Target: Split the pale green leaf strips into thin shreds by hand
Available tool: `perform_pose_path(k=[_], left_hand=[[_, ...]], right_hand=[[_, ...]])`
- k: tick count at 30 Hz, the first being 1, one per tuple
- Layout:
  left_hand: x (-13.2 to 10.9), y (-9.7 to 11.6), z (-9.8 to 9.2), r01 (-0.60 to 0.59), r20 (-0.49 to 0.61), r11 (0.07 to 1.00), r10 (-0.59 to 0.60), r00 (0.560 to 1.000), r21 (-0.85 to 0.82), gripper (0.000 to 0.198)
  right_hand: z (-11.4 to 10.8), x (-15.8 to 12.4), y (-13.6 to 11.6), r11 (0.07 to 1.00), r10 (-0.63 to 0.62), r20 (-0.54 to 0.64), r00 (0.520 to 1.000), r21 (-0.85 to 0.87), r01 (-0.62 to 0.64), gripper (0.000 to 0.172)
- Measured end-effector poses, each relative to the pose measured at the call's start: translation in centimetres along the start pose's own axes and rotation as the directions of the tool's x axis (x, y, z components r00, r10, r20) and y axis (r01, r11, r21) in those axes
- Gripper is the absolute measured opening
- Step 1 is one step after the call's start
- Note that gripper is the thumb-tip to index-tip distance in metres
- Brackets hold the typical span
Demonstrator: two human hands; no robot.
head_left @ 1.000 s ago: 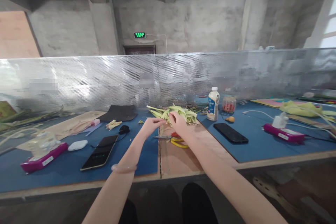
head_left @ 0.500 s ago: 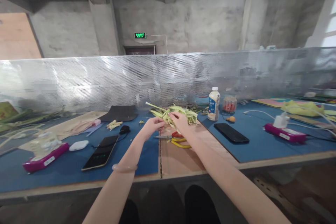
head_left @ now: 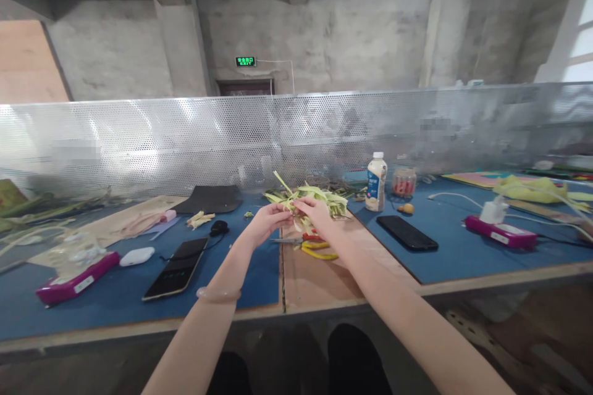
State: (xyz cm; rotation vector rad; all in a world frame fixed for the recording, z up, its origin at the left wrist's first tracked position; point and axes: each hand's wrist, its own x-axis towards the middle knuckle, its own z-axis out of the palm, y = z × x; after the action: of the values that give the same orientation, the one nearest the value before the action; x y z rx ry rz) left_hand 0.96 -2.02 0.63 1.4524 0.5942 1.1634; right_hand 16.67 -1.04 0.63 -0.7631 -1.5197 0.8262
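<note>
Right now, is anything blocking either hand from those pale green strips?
Nothing visible: the left hand and right hand are at the green strips' near side. The scissors lie nearer the person, not between.

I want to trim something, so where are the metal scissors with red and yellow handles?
In the head view, the scissors lie just below centre, beside the right forearm, on the near side of the heap of pale green strips.

**Pale green strips (head_left: pixel 330 197) in a loose heap**

We see them flat, leaf-like and tangled on the worktop (head_left: pixel 315 287). One narrow strip (head_left: pixel 282 181) stands obliquely, its upper end leaning left; its lower part is between our left hand (head_left: pixel 266 224) and right hand (head_left: pixel 316 213).
</note>
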Motion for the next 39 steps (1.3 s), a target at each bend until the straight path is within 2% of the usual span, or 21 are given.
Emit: perform_pose_path(k=[7,15,20,26,29,34,39], left_hand=[[0.0,-0.1,-0.2,-0.002,-0.051,1.000,0.002,0.999,0.001,0.025],[0.4,-0.3,-0.5,-0.004,-0.148,1.000,0.006,0.989,0.015,0.029],[0.6,-0.4,-0.5,-0.022,-0.199,0.999,0.027,0.980,0.027,0.033],[0.5,-0.4,-0.5,-0.017,-0.196,0.998,0.029,0.980,0.063,0.033],[0.3,-0.3,-0.5,0.002,-0.178,0.988,0.026,0.984,0.157,0.035],[0.3,-0.2,-0.6,0.008,-0.214,0.942,0.068,0.975,0.337,0.044],[0.4,-0.3,-0.8,0.016,-0.254,0.953,0.065,0.965,0.304,0.039]], right_hand=[[0.5,-0.3,0.3,0.974,0.059,0.115,0.992,0.213,-0.083,0.021],[0.5,-0.2,0.8,0.968,0.020,0.253,0.967,0.239,-0.083,0.029],[0.4,-0.4,0.5,0.991,-0.024,0.317,0.948,0.135,-0.020,0.036],[0.3,-0.3,0.6,0.997,-0.066,0.290,0.955,0.056,0.052,0.035],[0.3,-0.3,0.7,0.998,-0.046,0.270,0.962,0.042,0.036,0.033],[0.3,-0.3,1.0,0.998,-0.035,0.248,0.968,0.060,0.020,0.037],[0.3,-0.1,1.8,0.995,-0.084,0.289,0.954,-0.035,0.098,0.048]])
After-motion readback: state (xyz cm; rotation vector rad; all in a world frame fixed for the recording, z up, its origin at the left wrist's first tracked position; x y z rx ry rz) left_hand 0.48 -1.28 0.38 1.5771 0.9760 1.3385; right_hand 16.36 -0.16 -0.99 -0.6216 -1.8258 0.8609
